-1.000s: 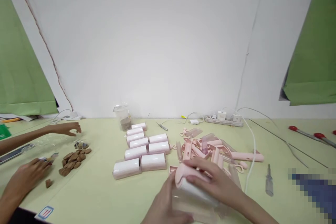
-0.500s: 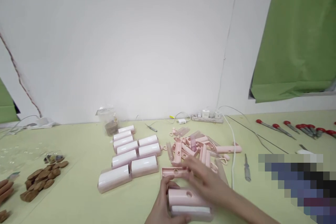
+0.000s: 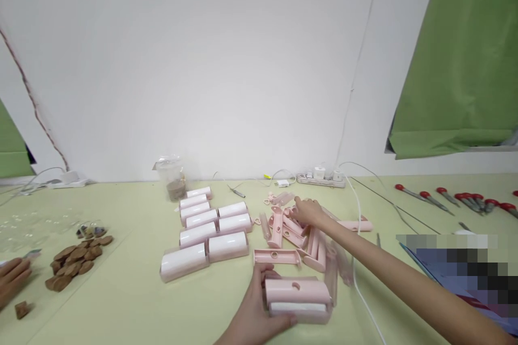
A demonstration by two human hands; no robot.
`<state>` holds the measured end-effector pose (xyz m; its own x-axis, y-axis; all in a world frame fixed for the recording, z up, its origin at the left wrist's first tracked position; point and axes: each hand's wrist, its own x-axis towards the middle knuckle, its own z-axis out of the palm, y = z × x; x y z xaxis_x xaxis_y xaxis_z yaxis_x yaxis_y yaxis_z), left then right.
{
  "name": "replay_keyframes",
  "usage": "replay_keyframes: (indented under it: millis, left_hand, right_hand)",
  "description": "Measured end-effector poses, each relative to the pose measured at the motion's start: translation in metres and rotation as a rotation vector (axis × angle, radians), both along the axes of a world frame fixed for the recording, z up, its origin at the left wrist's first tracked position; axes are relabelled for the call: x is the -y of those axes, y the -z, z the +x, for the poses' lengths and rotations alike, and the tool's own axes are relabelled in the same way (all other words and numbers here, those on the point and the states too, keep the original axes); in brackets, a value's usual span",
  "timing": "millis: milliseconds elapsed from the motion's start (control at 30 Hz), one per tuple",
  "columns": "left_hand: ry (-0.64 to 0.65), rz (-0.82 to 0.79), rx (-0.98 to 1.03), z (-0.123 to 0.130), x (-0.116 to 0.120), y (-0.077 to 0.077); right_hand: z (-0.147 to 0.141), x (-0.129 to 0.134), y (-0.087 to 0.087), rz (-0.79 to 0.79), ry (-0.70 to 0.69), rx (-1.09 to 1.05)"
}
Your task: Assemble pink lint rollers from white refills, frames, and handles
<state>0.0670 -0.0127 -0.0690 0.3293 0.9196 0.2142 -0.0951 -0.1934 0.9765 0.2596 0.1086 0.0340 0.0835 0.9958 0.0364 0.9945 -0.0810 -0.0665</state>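
Note:
My left hand (image 3: 259,302) is wrapped around the left end of a pink lint roller (image 3: 297,291) with a white roll along its lower side and a hole in its pink shell. My right hand (image 3: 308,211) reaches over the back of a heap of pink plastic shells (image 3: 277,229), its fingers curled down among small parts. What those fingers pinch is too small to make out. Between the heap and my left hand lies one open pink half shell (image 3: 277,256), hollow side up. Clear plastic covers (image 3: 331,275) lie right of the held roller.
Several white rolls (image 3: 229,245) stand in rows at left. Brown pieces (image 3: 75,261) lie farther left, near another person's hand (image 3: 14,277). A power strip (image 3: 321,180) sits by the wall; a white cable (image 3: 358,259) crosses the right side. Red-handled tools (image 3: 469,200) lie far right.
My right hand has moved from above the held lint roller to the back of the pink heap. My left hand keeps its hold on the roller.

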Motion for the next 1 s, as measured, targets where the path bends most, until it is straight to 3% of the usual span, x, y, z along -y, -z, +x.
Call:
replay_keyframes:
  millis: [167, 233, 300, 367, 433, 533, 633, 900, 1000]
  left_hand:
    - [0.056, -0.070, -0.053, -0.004, 0.003, -0.012]
    - [0.091, -0.071, -0.098, -0.007, 0.003, -0.018]
    - [0.123, -0.058, -0.161, -0.010, 0.003, -0.022]
    - [0.133, -0.037, -0.215, -0.012, 0.002, -0.023]
    - [0.125, -0.019, -0.237, -0.012, 0.001, -0.022]
    - [0.144, -0.024, -0.217, -0.012, -0.001, -0.016]
    - [0.164, -0.025, -0.204, -0.012, -0.002, -0.013]
    - [0.144, -0.027, -0.171, -0.013, 0.004, -0.027]
    - [0.139, -0.036, -0.198, -0.012, 0.003, -0.024]
  right_hand:
    - [0.012, 0.033, -0.020, 0.114, -0.066, -0.232]
    - [0.017, 0.058, -0.032, 0.069, -0.213, -0.325]
    - [0.019, 0.084, -0.042, -0.106, -0.467, -0.414]
    - [0.016, 0.105, -0.048, -0.247, -0.672, -0.392]
    - [0.009, 0.117, -0.050, -0.260, -0.775, -0.268]
    - [0.000, 0.119, -0.049, -0.183, -0.829, -0.070]
    - [-0.006, 0.115, -0.051, -0.174, -0.861, -0.011]
    - [-0.019, 0.119, -0.067, -0.192, -0.935, 0.161]
    - [-0.025, 0.121, -0.070, -0.200, -0.948, 0.205]
